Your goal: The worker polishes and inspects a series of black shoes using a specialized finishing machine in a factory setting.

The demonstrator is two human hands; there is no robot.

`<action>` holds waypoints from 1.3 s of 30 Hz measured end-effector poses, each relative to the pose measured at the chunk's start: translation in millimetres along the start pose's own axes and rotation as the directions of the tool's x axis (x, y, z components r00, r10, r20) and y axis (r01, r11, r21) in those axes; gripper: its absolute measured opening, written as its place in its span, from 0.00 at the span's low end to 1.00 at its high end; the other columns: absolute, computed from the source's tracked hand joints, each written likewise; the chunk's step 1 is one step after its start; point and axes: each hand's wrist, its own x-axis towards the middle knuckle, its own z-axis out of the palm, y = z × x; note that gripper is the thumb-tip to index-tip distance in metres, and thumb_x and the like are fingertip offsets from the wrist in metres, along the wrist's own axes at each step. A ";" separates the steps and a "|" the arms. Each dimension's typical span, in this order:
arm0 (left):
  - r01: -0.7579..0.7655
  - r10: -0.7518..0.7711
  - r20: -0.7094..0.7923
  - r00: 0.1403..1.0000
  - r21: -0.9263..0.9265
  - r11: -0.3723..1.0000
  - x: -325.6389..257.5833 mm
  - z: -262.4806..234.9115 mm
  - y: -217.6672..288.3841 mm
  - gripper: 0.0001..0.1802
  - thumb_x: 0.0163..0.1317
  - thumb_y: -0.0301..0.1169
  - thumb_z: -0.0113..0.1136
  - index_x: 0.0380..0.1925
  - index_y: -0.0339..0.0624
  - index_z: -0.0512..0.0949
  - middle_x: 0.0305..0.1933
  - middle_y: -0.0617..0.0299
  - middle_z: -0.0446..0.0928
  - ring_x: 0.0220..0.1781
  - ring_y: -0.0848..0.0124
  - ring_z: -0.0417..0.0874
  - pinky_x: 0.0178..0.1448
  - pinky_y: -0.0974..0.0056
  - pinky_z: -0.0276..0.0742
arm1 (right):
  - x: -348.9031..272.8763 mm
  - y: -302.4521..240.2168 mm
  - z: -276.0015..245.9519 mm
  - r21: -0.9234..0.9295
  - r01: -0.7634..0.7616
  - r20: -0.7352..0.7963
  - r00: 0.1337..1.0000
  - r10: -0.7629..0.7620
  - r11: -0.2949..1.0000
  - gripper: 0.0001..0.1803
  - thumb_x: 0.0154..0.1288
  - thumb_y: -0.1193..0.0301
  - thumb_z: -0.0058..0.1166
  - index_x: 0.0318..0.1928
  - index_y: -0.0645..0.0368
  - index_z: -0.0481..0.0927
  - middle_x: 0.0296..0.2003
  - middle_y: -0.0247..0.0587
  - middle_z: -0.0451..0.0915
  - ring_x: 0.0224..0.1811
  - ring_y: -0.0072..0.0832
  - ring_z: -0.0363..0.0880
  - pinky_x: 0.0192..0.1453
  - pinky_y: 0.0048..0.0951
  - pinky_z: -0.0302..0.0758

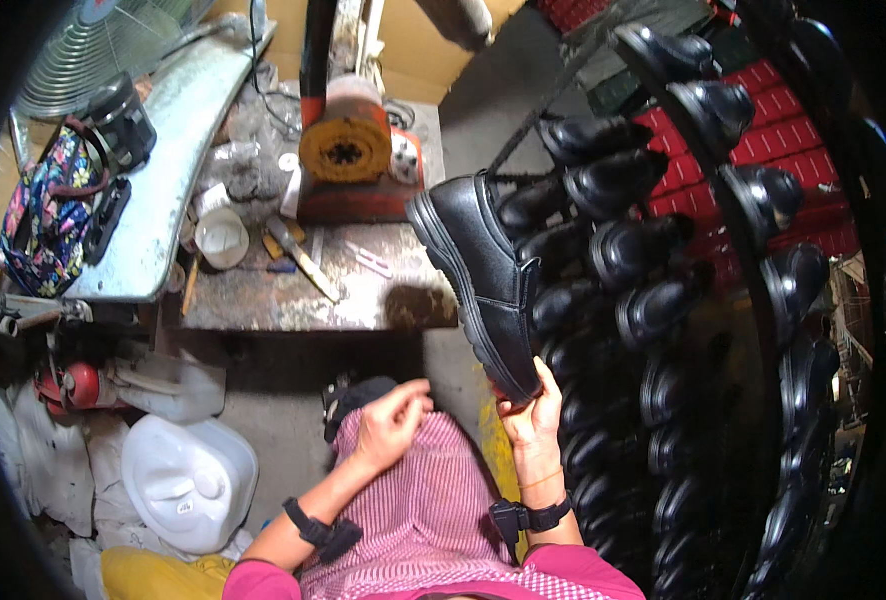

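Observation:
A black leather shoe (478,255) with a thick ridged sole is held up by my right hand (533,415). My fingers grip one end of it, and the other end points up and to the left, past the edge of the workbench. Over my lap, my left hand (395,425) hovers with its fingers curled; whether anything small sits in them is hidden. The red and pink checked cloth (418,500) of my clothing lies beneath both arms. Rows of similar black shoes (643,240) hang on a rack close to the right of the held shoe.
On the worn workbench (323,300) stand a grinding machine with a yellow wheel (345,152), a white cup (221,238) and a knife-like tool (308,262). A floral bag (48,215) rests on the pale board at left. Below it is a white plastic jug (188,480).

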 end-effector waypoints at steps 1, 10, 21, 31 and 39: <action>0.093 -0.092 0.012 0.996 -0.136 0.986 0.5 -1.1 -4.2 0.15 0.64 0.25 0.46 0.50 0.32 0.69 0.35 0.57 0.78 0.33 0.76 0.80 0.36 0.71 0.76 | -11.8 8.1 -10.2 0.015 -0.025 0.006 1.000 0.025 1.000 0.18 0.60 0.57 0.45 0.40 0.58 0.77 0.32 0.45 0.80 0.21 0.32 0.76 0.15 0.19 0.67; -0.007 -0.063 -0.195 0.979 -0.344 0.939 -24.1 31.6 44.8 0.38 0.46 0.31 0.70 0.52 0.39 0.55 0.51 0.53 0.63 0.45 0.70 0.70 0.42 0.68 0.75 | -99.9 53.9 -55.0 -0.018 -0.056 0.075 0.996 0.058 0.998 0.21 0.64 0.58 0.42 0.44 0.64 0.74 0.34 0.47 0.80 0.23 0.38 0.80 0.14 0.25 0.75; -0.238 0.257 -0.284 0.924 0.098 0.966 -80.4 19.8 58.4 0.07 0.56 0.23 0.58 0.35 0.37 0.75 0.34 0.64 0.74 0.31 0.79 0.76 0.28 0.77 0.73 | -150.6 61.4 -80.4 -0.122 0.159 0.044 0.987 -0.155 0.980 0.20 0.62 0.60 0.44 0.42 0.65 0.76 0.34 0.49 0.81 0.25 0.38 0.82 0.17 0.27 0.79; -0.407 0.548 -0.118 0.828 0.545 0.733 -95.1 17.9 86.3 0.06 0.46 0.22 0.63 0.27 0.37 0.78 0.29 0.57 0.76 0.28 0.63 0.79 0.32 0.66 0.75 | -176.0 57.4 -68.4 -0.219 0.337 0.204 0.934 -0.295 0.916 0.23 0.62 0.66 0.45 0.53 0.69 0.65 0.38 0.51 0.77 0.27 0.34 0.81 0.20 0.29 0.82; -0.475 0.510 0.158 0.846 0.658 0.584 -94.7 -3.5 99.5 0.07 0.45 0.23 0.61 0.27 0.38 0.76 0.29 0.59 0.74 0.30 0.63 0.77 0.33 0.64 0.75 | -180.0 60.2 -68.4 -0.243 0.441 0.277 0.885 -0.373 0.864 0.27 0.59 0.70 0.49 0.56 0.72 0.61 0.41 0.55 0.75 0.31 0.37 0.82 0.23 0.31 0.83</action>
